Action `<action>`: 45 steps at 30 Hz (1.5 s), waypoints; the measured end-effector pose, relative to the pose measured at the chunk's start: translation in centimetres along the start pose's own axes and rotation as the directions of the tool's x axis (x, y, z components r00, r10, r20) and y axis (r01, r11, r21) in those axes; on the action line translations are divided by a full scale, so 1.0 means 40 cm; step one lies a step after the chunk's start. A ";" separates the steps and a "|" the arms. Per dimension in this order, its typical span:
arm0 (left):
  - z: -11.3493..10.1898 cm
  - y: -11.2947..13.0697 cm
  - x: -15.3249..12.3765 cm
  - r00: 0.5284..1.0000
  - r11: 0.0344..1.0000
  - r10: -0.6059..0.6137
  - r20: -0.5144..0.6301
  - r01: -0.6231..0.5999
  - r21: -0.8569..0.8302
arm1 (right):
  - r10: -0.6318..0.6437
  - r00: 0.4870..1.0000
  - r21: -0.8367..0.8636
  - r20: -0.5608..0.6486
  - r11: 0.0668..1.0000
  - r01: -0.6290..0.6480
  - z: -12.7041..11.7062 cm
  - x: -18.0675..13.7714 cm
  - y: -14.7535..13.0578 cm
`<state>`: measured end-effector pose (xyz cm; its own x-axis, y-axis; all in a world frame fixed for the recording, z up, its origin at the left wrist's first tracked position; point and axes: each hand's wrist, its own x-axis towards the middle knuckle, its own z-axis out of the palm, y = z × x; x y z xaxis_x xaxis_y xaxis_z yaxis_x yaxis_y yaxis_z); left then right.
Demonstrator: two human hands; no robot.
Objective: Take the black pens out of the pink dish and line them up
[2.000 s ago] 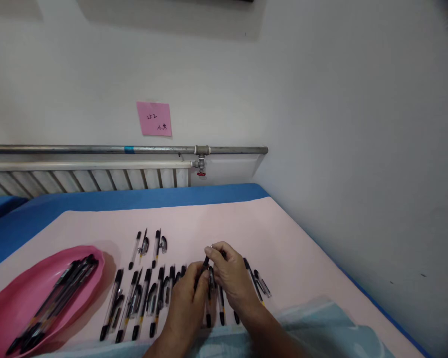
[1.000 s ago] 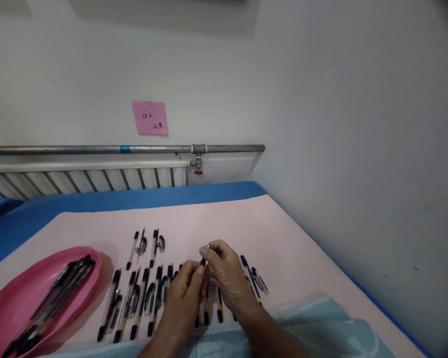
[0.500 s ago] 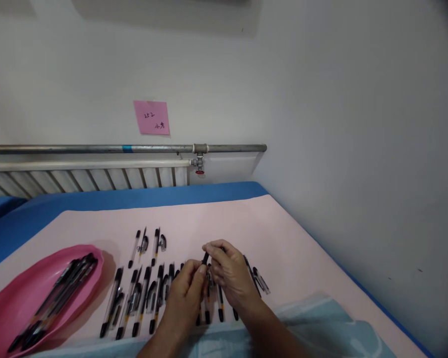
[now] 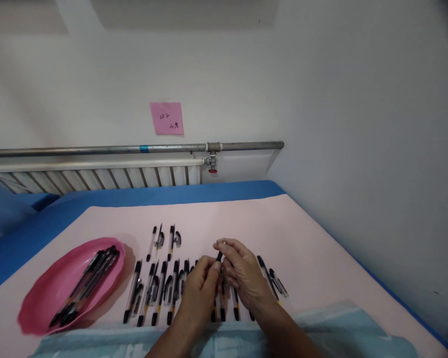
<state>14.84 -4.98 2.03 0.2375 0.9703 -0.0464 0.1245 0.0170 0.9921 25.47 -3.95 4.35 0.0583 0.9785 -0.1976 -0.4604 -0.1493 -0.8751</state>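
Over the row of pen parts, my left hand is closed around a slim black-ended pen, thumb on top. Its lower part is hidden in the fingers. My right hand meets it from the right, with thumb and forefinger pinched at the pen's upper end. Beneath and beside both hands lie several clear pen barrels with black ends, partly covered by my hands. Loose clear caps with black clips lie between them. Right of my right hand are another barrel and a cap.
A pink oval dish holding several assembled pens stands at the left. Farther back lie a few more pen parts. Light blue cloth runs along the near edge. A radiator and pipe line the wall.
The view has shifted left, so everything appears farther right. Both hands keep nearly the same pose around the pen, with the right fingertips still at its upper end.
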 end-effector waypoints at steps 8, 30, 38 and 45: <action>0.001 -0.013 0.004 1.000 0.999 -0.006 0.022 0.005 0.032 | -0.028 0.998 0.006 -0.063 1.000 0.029 -0.014 0.012 0.005; -0.005 -0.023 0.016 0.993 0.996 -0.088 0.077 0.089 -0.005 | -0.139 0.980 -0.193 -0.140 0.975 0.111 -0.048 0.037 0.015; -0.024 -0.018 0.018 0.990 0.988 -0.047 0.131 0.027 0.149 | -0.330 0.862 -0.176 -0.385 0.943 0.282 -0.103 0.087 -0.020; -0.123 -0.002 0.066 0.994 0.989 -0.017 -0.105 0.032 0.143 | -0.432 0.696 -0.049 -0.573 0.866 0.498 -0.158 0.116 -0.092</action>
<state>10.74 -1.23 2.40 0.1327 0.9898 -0.0512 0.2686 0.0138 0.9632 33.02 0.26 3.88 0.7473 0.6644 -0.0124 -0.3262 0.3506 -0.8779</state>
